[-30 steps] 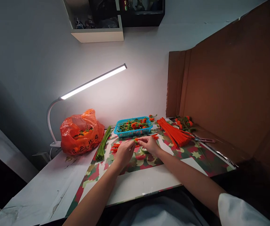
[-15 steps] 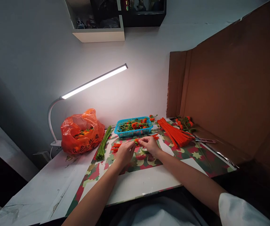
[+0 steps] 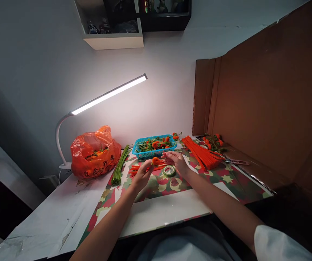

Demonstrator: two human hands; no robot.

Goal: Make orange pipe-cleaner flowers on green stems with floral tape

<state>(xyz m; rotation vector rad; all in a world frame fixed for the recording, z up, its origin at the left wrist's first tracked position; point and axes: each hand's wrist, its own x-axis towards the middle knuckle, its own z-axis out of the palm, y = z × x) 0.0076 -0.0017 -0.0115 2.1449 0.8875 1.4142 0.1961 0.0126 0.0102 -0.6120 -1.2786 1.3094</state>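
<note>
My left hand [image 3: 143, 174] is closed on a small orange flower [image 3: 155, 161], pinched between thumb and fingers with its fluffy head upward. Just to the right, my right hand [image 3: 177, 162] is apart from the flower, its fingers loosely stretched, and I see nothing in it. Between and below the hands lies a roll of green tape [image 3: 169, 171], flat on the patterned sheet. Behind it runs a row of loose orange pipe cleaners [image 3: 135, 169], partly hidden by my left hand.
A blue basket [image 3: 145, 155] of orange flowers stands behind my hands. Green stems [image 3: 120, 166] and an orange plastic bag [image 3: 94, 166] lie left under a lamp [image 3: 109, 95]. To the right are bundled orange pipe cleaners [image 3: 202, 154], more flowers [image 3: 213, 142], scissors [image 3: 237, 162] and a cardboard wall [image 3: 259, 108].
My hands have moved apart. The right hand has let go of the flower and opened; the left keeps it. The tape roll between them now shows.
</note>
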